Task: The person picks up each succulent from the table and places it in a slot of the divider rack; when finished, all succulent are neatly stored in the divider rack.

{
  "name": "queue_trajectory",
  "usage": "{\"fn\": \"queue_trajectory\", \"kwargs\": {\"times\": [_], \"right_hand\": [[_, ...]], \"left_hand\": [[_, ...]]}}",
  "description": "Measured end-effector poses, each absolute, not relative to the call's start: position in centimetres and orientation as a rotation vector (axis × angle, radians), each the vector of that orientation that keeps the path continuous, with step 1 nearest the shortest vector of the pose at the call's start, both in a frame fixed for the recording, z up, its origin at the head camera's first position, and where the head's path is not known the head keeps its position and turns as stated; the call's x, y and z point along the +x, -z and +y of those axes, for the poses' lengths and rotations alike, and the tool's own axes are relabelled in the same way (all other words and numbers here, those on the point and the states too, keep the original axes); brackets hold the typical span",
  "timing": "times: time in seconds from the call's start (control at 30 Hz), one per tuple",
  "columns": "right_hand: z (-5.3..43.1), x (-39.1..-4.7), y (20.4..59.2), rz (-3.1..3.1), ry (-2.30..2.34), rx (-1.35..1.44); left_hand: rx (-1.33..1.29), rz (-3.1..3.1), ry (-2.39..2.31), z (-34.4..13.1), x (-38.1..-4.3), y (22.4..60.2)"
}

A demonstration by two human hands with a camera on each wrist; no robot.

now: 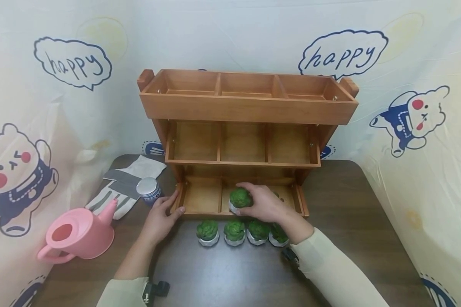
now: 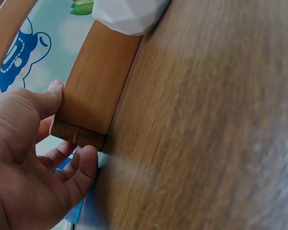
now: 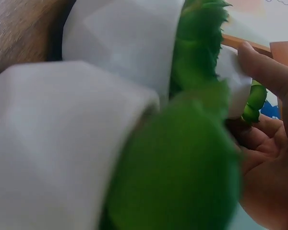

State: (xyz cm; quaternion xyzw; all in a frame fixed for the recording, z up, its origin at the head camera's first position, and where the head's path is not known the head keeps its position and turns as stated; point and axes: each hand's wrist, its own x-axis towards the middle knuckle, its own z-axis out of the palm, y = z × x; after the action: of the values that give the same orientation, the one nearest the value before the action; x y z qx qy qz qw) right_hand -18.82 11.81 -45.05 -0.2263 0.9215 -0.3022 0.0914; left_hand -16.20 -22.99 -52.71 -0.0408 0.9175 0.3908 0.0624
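Observation:
A three-tier wooden planter shelf [image 1: 249,108] stands at the back of the table, each tier split into three compartments. My right hand [image 1: 266,204] grips a small potted succulent [image 1: 240,198], green in a white faceted pot, at the middle compartment of the lowest tier; whether the pot touches the floor there I cannot tell. Behind that hand, another bit of green [image 1: 278,195] shows in the right compartment. My left hand [image 1: 162,217] holds the left front corner of the lowest tier [image 2: 93,86], thumb on one side and fingers on the other. Several potted succulents [image 1: 234,233] line up before the shelf.
To the left of the shelf, a blue-and-white can [image 1: 149,189] stands by a pair of grey and white gloves [image 1: 125,187]. A pink watering can [image 1: 81,233] sits near the table's left edge. Printed cloth [image 1: 230,34] surrounds the dark wooden table [image 1: 345,213].

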Motion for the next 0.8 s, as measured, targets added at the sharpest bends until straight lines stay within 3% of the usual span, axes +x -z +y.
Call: {"fn": "queue_trajectory", "kwargs": {"times": [0.8], "right_hand": [[8.6,-20.3,46.7,2.736,0.812,-0.652]], "left_hand": [[-0.135,2.769,-1.206,-23.0,-16.1,52.7]]}}
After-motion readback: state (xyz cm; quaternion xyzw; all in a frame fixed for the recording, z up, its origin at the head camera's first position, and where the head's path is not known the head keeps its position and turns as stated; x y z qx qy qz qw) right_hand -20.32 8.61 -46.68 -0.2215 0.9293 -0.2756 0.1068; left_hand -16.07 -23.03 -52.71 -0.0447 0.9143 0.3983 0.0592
